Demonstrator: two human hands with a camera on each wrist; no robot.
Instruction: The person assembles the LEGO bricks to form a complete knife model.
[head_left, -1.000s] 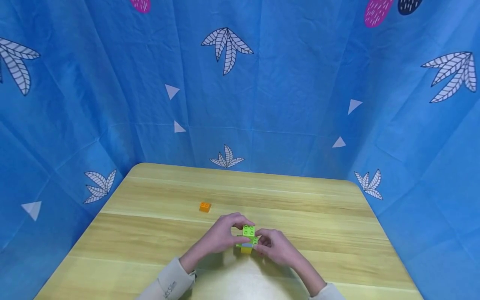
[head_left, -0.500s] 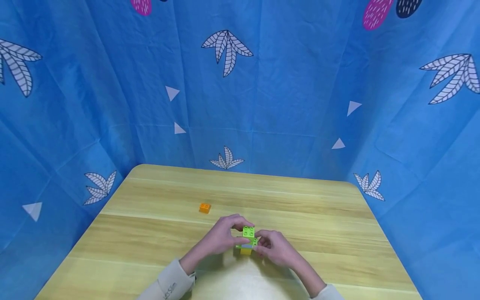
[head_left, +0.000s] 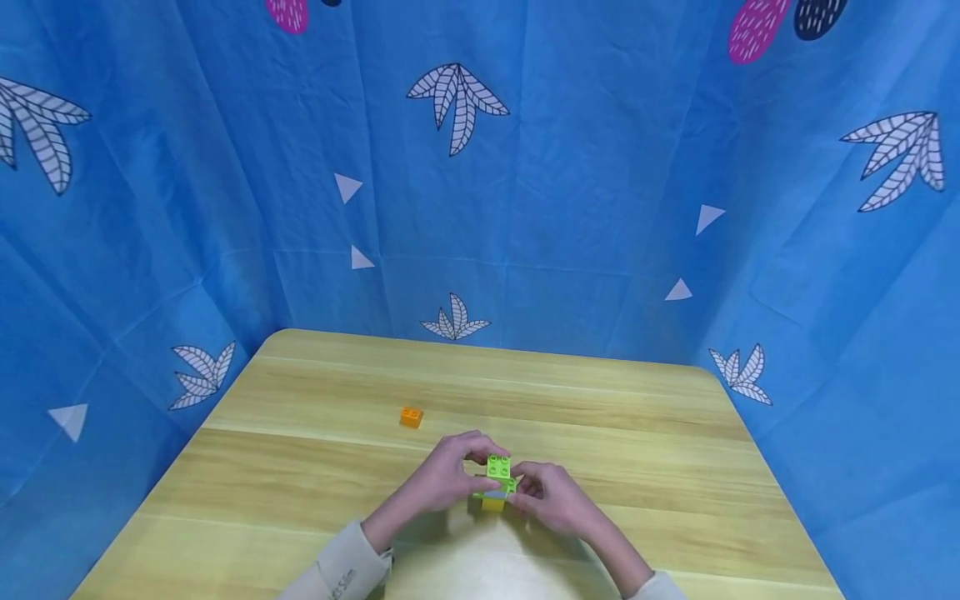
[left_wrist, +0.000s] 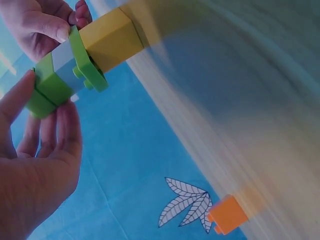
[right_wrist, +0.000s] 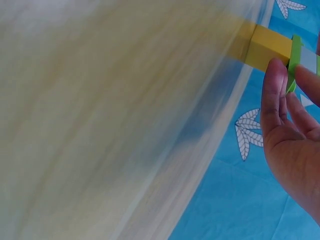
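A small stack of toy building bricks stands on the table between both hands. Its base is a yellow block (left_wrist: 111,41), topped by a thin light-green plate (left_wrist: 86,61) whose studded end juts out sideways. Above the plate come a pale blue-grey block (left_wrist: 64,60) and a light-green brick part (head_left: 498,465) with studs on top. My left hand (head_left: 447,477) pinches this top green part between thumb and fingers. From the other side, my right hand (head_left: 553,500) pinches the jutting plate, its fingertips beside the yellow block in the right wrist view.
An orange brick (head_left: 411,417) lies on the wood-grain table (head_left: 600,400), farther back and left of the stack. Blue patterned cloth (head_left: 480,208) hangs behind the table and along both sides.
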